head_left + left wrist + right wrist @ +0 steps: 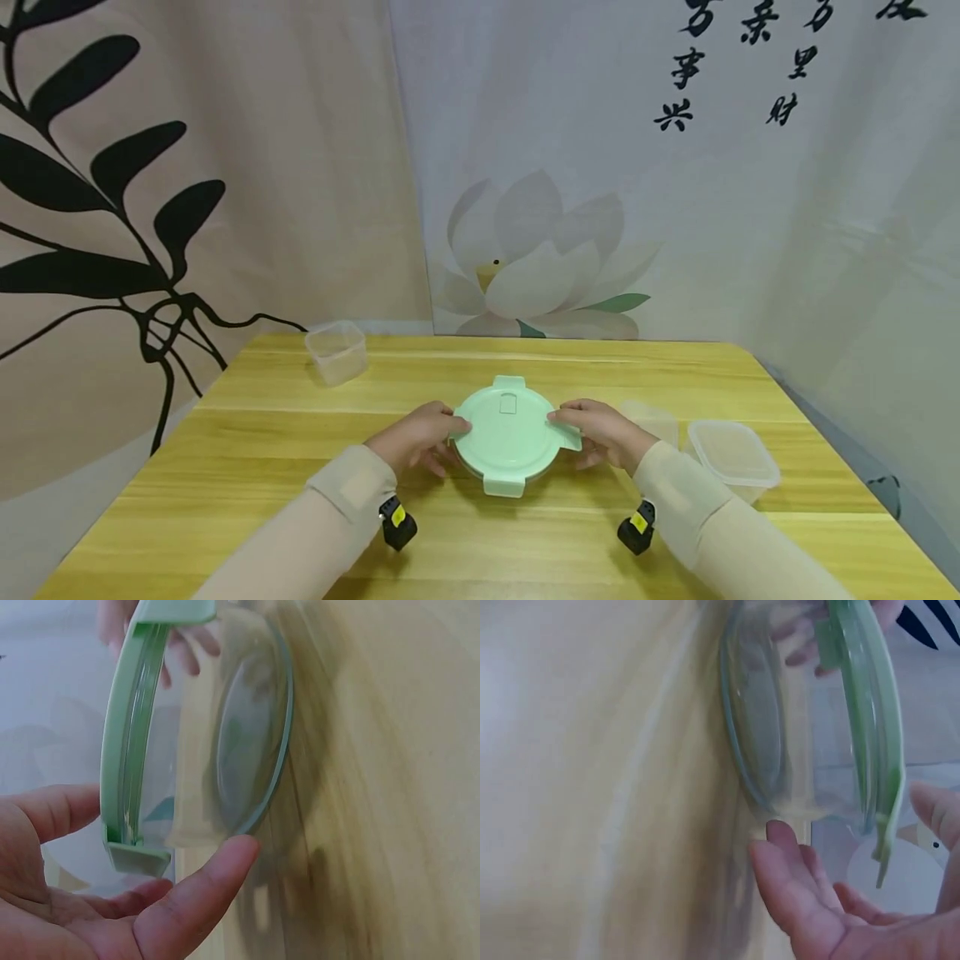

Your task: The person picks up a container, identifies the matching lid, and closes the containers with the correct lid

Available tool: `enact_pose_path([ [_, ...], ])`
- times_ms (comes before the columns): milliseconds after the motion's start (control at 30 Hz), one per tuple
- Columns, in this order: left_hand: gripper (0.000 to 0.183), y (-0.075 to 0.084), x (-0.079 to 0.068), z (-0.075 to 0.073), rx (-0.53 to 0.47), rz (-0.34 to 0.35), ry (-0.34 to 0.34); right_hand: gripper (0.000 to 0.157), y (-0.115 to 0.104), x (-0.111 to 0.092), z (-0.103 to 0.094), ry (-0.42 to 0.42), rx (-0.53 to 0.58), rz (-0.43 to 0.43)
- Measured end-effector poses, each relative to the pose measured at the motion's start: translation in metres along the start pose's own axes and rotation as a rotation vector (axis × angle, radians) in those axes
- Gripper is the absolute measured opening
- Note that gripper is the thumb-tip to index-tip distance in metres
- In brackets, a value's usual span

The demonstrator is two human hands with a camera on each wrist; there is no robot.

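Observation:
A round clear glass food container [196,742] with a mint-green snap lid [506,437] is between the hands near the middle of the table. My left hand [418,435] grips its left side, thumb on the lid's rim and a finger at the glass base. From the right, my right hand [604,431] holds it with the thumb at the lid's edge and fingers low beside the glass. The lid's right flap [886,855] sticks outward, while the flap by the left hand [140,858] points down along the glass. Whether the base touches the table is unclear.
A clear plastic tub [337,353] stands at the table's back left corner. Right of the right hand is a lidded translucent tub [735,457], with another pale tub [651,419] partly hidden behind that hand. Printed curtains hang behind the wooden table [480,558].

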State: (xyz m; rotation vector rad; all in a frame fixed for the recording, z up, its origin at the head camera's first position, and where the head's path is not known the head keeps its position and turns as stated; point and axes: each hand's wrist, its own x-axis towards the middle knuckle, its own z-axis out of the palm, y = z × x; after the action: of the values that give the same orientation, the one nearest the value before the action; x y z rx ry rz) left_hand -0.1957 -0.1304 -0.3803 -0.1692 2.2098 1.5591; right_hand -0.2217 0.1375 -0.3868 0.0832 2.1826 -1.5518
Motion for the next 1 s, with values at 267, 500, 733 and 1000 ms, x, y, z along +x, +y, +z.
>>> enact_pose_path([
  [267,0.044,0.001,0.012,-0.002,0.01,-0.015,0.032,0.062,0.009,-0.011,0.005,-0.044,0.025,-0.004],
  [500,0.035,0.002,0.012,-0.002,0.01,-0.017,0.017,0.051,0.008,-0.01,0.008,-0.048,0.006,-0.008],
  [733,0.041,0.003,0.008,-0.001,0.015,0.011,-0.012,0.048,0.004,-0.006,0.004,-0.05,0.005,-0.004],
  [1000,0.034,0.003,-0.003,0.001,0.032,0.014,-0.016,0.056,-0.003,0.003,0.0,-0.096,-0.052,0.007],
])
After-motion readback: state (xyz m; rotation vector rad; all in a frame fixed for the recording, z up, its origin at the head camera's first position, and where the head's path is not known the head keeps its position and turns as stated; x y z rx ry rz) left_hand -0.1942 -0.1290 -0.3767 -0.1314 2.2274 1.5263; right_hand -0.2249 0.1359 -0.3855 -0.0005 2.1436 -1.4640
